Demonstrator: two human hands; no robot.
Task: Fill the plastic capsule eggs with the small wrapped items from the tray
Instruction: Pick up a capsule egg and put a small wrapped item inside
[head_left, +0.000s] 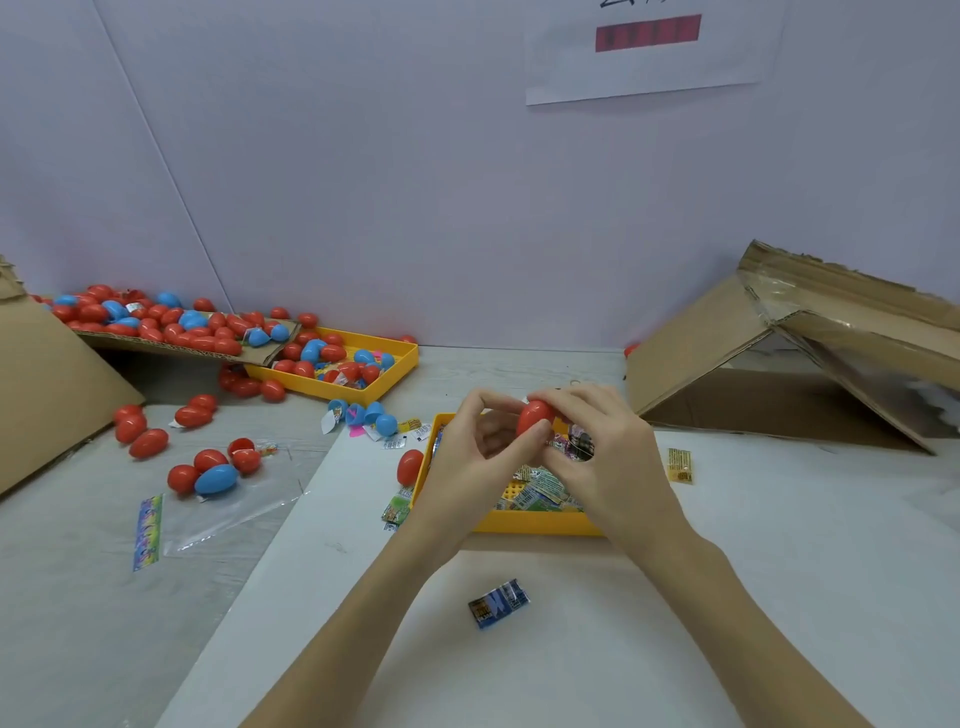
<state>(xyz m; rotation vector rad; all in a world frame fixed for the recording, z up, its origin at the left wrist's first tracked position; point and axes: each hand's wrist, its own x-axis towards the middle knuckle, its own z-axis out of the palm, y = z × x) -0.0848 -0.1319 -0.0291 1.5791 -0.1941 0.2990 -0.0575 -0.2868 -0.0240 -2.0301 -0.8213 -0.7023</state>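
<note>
hands: l hand (467, 457) + r hand (597, 447) both clamped on red egg (535, 415) over tray (530, 522)
risk: halves could pop apart w/ uneven squeeze, spilling the item

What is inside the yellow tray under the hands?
The near yellow tray holds small wrapped packets. The left hand and right hand, gripping a red egg, cover much of it.

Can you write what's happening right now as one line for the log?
step: closing egg | both hands: left hand and right hand grip red egg | over: yellow tray | nearby: blue packet on table
</note>
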